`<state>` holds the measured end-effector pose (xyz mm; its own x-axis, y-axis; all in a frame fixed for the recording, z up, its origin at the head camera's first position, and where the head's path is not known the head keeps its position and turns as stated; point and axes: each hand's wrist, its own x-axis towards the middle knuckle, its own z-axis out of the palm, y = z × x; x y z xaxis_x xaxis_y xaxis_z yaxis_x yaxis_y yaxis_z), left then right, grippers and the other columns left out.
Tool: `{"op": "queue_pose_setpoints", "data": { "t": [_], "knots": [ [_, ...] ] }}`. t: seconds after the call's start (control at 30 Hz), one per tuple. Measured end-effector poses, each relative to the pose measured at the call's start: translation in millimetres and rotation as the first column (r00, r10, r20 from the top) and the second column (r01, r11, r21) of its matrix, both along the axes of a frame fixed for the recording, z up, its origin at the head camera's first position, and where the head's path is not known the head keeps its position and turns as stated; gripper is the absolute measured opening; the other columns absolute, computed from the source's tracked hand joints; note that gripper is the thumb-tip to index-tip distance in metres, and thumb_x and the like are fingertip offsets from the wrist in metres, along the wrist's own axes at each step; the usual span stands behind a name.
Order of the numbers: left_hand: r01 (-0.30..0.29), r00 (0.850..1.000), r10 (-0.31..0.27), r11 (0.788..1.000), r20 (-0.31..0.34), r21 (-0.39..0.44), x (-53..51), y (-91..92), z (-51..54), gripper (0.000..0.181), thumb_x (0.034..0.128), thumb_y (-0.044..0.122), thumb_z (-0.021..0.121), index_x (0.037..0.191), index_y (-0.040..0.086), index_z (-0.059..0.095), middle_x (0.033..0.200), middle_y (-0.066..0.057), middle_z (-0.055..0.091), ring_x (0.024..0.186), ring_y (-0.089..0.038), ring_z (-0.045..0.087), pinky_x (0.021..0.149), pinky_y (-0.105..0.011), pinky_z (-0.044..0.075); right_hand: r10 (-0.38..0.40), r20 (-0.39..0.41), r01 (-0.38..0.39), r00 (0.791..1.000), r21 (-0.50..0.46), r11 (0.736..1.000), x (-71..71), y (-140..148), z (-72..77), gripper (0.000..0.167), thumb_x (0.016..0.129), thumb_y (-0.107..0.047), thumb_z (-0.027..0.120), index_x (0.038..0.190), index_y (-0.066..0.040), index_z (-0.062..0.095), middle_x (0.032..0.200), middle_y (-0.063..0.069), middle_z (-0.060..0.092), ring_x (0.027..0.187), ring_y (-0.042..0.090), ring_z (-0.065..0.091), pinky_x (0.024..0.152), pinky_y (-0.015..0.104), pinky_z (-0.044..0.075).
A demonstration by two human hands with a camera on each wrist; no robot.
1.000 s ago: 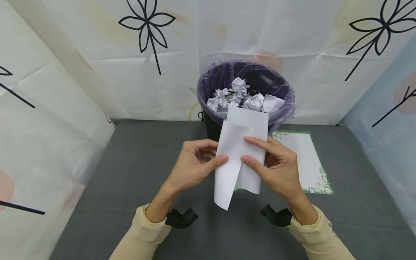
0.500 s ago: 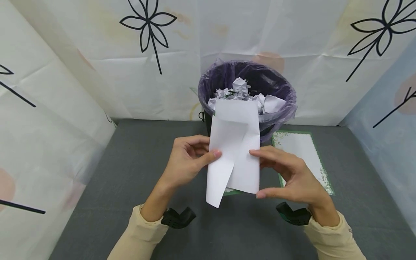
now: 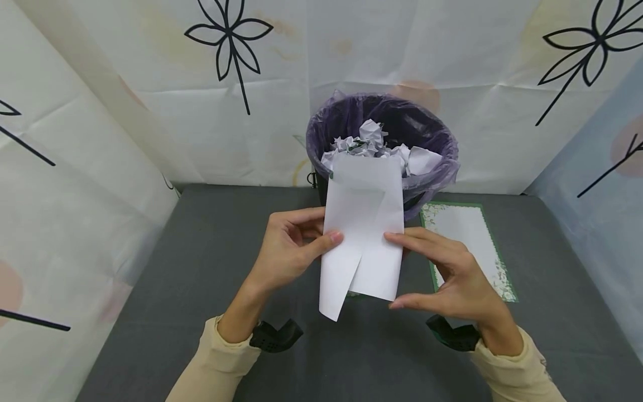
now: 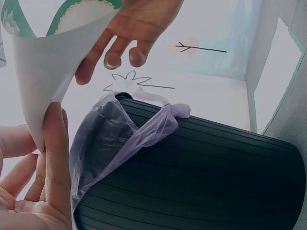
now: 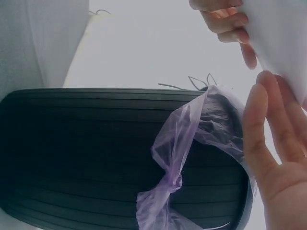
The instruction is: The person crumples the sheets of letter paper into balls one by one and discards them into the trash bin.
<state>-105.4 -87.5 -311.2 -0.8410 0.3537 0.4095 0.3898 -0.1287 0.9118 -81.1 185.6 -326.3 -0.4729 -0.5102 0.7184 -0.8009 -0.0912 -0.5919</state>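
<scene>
A folded white sheet (image 3: 372,240) is held up between both hands in front of the bin, its lower left corner curling down. The left hand (image 3: 291,245) pinches its left edge, thumb on the near face and fingers behind. The right hand (image 3: 452,273) has its index finger on the sheet's right part and its thumb at the lower right corner. In the left wrist view the folded sheet (image 4: 53,67) shows a green printed border on its inner side. The left fingers (image 4: 56,153) pinch its edge there.
Behind the sheet stands a dark bin (image 4: 206,167) with a purple liner (image 3: 427,125), holding crumpled white paper (image 3: 372,133). A green-bordered sheet (image 3: 464,240) lies on the grey table (image 3: 226,223) to the right. Printed cloth (image 3: 251,139) hangs around the table.
Both hands and the folded sheet have shifted slightly left. The right thumb has moved off the sheet's middle down to its lower right corner, spreading away from the index finger.
</scene>
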Motion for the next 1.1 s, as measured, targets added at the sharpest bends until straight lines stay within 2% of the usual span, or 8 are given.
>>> {"op": "queue_pose_setpoints", "data": {
  "t": [0.13, 0.37, 0.47, 0.67, 1.0, 1.1],
  "knots": [
    [0.003, 1.000, -0.003, 1.000, -0.016, 0.004, 0.0, 0.0, -0.7, 0.032, 0.0854, -0.013, 0.072, 0.117, -0.013, 0.069, 0.087, -0.020, 0.073, 0.072, -0.026, 0.073, 0.059, -0.031, 0.057, -0.016, -0.011, 0.015, 1.000, -0.027, 1.000, -0.2, -2, -1.1, 0.072, 0.077, -0.018, 0.091, 0.128, 0.020, 0.057, 0.133, 0.020, 0.061, 0.122, 0.022, 0.059, 0.099, 0.025, 0.050],
    [0.017, 1.000, -0.017, 0.999, -0.015, 0.032, 0.7, 3.5, -2.3, 0.030, 0.0845, -0.014, 0.072, 0.114, -0.015, 0.070, 0.098, -0.024, 0.074, 0.078, -0.027, 0.075, 0.061, -0.038, 0.061, -0.036, -0.002, 0.035, 0.999, -0.176, 0.984, -3.5, -11, -1.8, 0.063, 0.074, -0.015, 0.094, 0.114, 0.022, 0.064, 0.117, 0.021, 0.069, 0.109, 0.022, 0.065, 0.095, 0.026, 0.053],
    [0.015, 1.000, -0.015, 0.999, -0.007, 0.039, 0.7, 4.6, -2.3, 0.030, 0.0840, -0.014, 0.072, 0.114, -0.016, 0.070, 0.102, -0.026, 0.073, 0.080, -0.029, 0.075, 0.063, -0.041, 0.062, -0.045, 0.007, 0.046, 0.999, -0.217, 0.975, -4.5, -14, -2.3, 0.062, 0.075, -0.016, 0.093, 0.112, 0.023, 0.063, 0.115, 0.022, 0.069, 0.107, 0.024, 0.065, 0.096, 0.028, 0.053],
    [0.016, 1.000, -0.017, 0.998, 0.003, 0.055, -0.8, 4.0, -1.6, 0.029, 0.0844, -0.014, 0.071, 0.114, -0.017, 0.069, 0.107, -0.027, 0.072, 0.084, -0.032, 0.075, 0.068, -0.045, 0.062, -0.062, 0.062, 0.074, 0.996, -0.214, 0.974, -2.8, -14, -4.1, 0.076, 0.077, -0.018, 0.092, 0.125, 0.026, 0.052, 0.129, 0.022, 0.063, 0.110, 0.024, 0.066, 0.095, 0.028, 0.053],
    [0.007, 1.000, -0.007, 0.998, 0.001, 0.058, -1.5, 4.6, -0.8, 0.028, 0.0844, -0.014, 0.072, 0.113, -0.016, 0.070, 0.106, -0.026, 0.072, 0.085, -0.033, 0.075, 0.070, -0.043, 0.062, -0.095, 0.081, 0.111, 0.992, -0.222, 0.969, -2.0, -16, -2.1, 0.078, 0.077, -0.019, 0.092, 0.127, 0.026, 0.051, 0.129, 0.022, 0.063, 0.109, 0.025, 0.067, 0.093, 0.028, 0.054],
    [-0.001, 1.000, 0.001, 0.998, -0.004, 0.057, -1.3, 4.7, -0.7, 0.028, 0.0840, -0.014, 0.072, 0.112, -0.016, 0.070, 0.105, -0.026, 0.073, 0.085, -0.033, 0.075, 0.070, -0.042, 0.062, -0.116, 0.099, 0.135, 0.988, -0.217, 0.967, -1.8, -18, -0.5, 0.084, 0.079, -0.022, 0.091, 0.134, 0.023, 0.046, 0.128, 0.021, 0.063, 0.112, 0.025, 0.066, 0.094, 0.029, 0.054]
  ]
}}
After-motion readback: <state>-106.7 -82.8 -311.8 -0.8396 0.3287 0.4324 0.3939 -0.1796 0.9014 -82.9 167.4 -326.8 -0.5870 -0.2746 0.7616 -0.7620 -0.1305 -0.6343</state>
